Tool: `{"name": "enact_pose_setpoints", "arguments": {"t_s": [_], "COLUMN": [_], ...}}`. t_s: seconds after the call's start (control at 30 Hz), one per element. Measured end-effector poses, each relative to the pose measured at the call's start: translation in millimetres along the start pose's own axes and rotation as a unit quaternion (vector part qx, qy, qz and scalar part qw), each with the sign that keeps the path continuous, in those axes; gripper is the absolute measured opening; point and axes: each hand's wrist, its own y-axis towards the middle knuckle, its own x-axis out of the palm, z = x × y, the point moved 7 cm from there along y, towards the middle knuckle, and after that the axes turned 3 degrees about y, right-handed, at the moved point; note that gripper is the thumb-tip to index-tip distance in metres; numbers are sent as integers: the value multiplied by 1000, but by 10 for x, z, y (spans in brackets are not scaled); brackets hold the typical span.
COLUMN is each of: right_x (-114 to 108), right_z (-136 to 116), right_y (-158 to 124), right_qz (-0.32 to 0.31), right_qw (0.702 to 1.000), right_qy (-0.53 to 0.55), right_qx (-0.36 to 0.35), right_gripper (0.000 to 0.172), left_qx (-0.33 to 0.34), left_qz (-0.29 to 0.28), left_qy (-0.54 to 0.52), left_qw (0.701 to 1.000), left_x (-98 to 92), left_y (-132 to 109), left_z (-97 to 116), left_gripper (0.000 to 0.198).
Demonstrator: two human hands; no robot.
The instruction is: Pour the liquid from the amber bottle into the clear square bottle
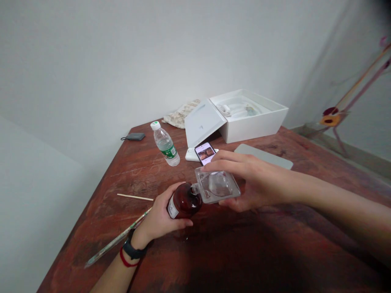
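My left hand [159, 219] is wrapped round a dark brown bottle [183, 201] with a white label, tipped on its side with its mouth pointing right. My right hand [253, 183] grips a small clear plastic tray [217, 186] held level just above the table, its left edge meeting the bottle's mouth. A black wristband and a red cord sit on my left wrist. Whether liquid is flowing I cannot make out.
On the reddish wooden table [244, 252] lie a thin wooden stick [134, 197], a long wrapped stick [116, 240], a water bottle [165, 143], a phone [205, 153], an open white box [244, 116], a grey pad [264, 156] and a small dark pouch [135, 136].
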Motion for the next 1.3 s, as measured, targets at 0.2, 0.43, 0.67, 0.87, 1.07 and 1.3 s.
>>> {"name": "enact_pose_setpoints", "arguments": {"t_s": [0.2,0.43,0.67,0.87,1.07,1.3], "right_x": [5,13,7,4,9,-6], "right_z": [65,94,84,68,66,48], "right_y": [-8,-17,-14,-10,-14,-10], "right_qz": [0,-2,6,11,15,16], "right_qw": [995,990,992,993,994,996], "right_qy": [25,62,63,65,66,60], "right_qx": [100,125,111,93,83,64], "right_gripper": [66,65,62,62,63,66], "left_qx": [15,15,16,22,13,16], "left_qz": [0,-2,-2,-4,-6,-4], "left_qy": [-3,-2,2,9,6,4], "left_qw": [1000,1000,1000,1000,1000,1000], "left_x": [-2,8,1,0,4,1], "left_y": [-4,1,0,-9,1,-1], "left_z": [-11,9,-19,-20,-9,-7], "left_gripper": [95,96,98,97,97,97]}}
